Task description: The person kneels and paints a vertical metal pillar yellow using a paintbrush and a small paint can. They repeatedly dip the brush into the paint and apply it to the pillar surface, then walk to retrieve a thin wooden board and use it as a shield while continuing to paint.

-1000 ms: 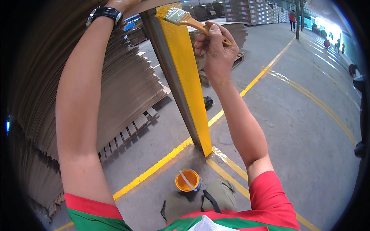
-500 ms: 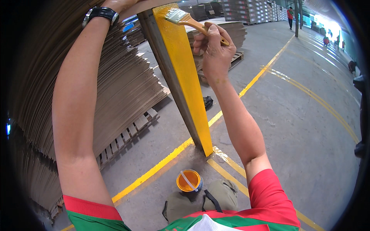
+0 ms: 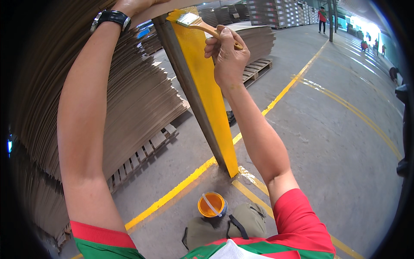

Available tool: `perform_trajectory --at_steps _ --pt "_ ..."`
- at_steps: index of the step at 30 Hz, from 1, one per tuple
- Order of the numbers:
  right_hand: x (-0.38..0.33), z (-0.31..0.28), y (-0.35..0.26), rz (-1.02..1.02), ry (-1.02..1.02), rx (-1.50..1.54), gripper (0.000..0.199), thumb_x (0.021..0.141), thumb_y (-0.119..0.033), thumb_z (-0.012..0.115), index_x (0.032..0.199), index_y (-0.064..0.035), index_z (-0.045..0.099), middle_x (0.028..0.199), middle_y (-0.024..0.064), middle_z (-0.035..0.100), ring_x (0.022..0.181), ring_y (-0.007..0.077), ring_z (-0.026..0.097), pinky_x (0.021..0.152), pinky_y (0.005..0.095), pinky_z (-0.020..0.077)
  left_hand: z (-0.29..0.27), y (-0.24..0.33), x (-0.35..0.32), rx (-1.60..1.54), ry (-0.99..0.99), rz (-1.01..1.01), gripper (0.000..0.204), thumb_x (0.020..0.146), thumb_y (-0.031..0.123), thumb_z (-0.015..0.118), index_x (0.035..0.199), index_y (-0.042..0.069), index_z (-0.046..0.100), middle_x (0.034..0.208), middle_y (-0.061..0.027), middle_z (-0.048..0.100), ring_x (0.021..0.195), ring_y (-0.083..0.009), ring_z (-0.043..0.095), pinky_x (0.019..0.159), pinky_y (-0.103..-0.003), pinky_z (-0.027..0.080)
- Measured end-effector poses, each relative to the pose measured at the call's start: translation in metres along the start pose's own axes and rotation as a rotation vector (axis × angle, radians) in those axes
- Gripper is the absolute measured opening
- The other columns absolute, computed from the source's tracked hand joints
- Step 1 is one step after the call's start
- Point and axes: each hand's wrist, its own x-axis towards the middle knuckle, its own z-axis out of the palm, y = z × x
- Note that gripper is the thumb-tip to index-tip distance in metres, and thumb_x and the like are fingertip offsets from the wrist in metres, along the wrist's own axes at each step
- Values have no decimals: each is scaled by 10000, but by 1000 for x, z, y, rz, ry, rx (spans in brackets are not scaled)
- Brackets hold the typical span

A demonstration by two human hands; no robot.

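Note:
My right hand (image 3: 231,58) is closed around the wooden handle of a flat paintbrush (image 3: 203,26). The yellow-coated bristles touch the upper part of a tall steel post (image 3: 205,88), whose facing side is painted yellow and whose left side is dark bare metal. My left hand (image 3: 133,5), below it a black wristwatch, reaches to the top edge beside a pale brown flat sheet (image 3: 160,9) at the post's upper end; its fingers are mostly cut off. On the floor by my knees stands an open can of yellow paint (image 3: 212,204), with a pale strip lying across its mouth.
Tall stacks of cardboard sheets (image 3: 133,103) on a wooden pallet (image 3: 144,151) rise close on my left. Another stacked pallet (image 3: 258,69) stands behind the post. Yellow lines (image 3: 172,192) cross the concrete floor. A person (image 3: 322,20) stands far off near a dark pole (image 3: 331,21).
My right hand and the paintbrush have shifted left, carrying the bristles to the post's left edge. My left arm has barely moved.

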Motion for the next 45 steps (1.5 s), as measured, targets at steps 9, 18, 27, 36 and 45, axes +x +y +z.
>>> perform_trajectory --at_steps 9,18,27,36,45 --pt "10 -4 3 28 69 30 292 1047 -197 559 1156 70 609 788 132 677 614 174 650 550 292 562 -3 3 -5 4 -20 26 316 765 239 882 758 -41 736 734 -163 719 689 -212 684 664 -357 536" --pt "28 -22 2 -18 209 62 265 1039 -182 558 1108 61 637 764 128 675 590 157 658 526 278 580 -2 3 0 -9 -22 -28 315 771 237 879 790 -42 732 785 -170 728 745 -227 694 696 -362 546" --pt "5 -10 -6 -30 48 13 297 1039 -199 572 1116 77 648 758 119 676 599 152 645 524 272 542 0 -2 6 -20 -17 5 331 766 238 879 774 -56 727 782 -174 728 744 -227 698 691 -356 545" --pt "5 1 4 -29 59 -11 286 1043 -194 570 1106 72 655 765 121 677 602 154 656 537 273 566 -3 4 -3 -7 -14 -4 325 770 248 877 805 -42 735 808 -173 733 769 -235 703 716 -362 549" --pt "12 -12 -3 -99 238 55 284 1063 -186 518 1134 68 622 778 123 675 619 158 663 538 278 586 -1 5 -4 -38 23 -4 306 764 218 880 774 -40 716 798 -172 727 762 -240 693 719 -356 550"
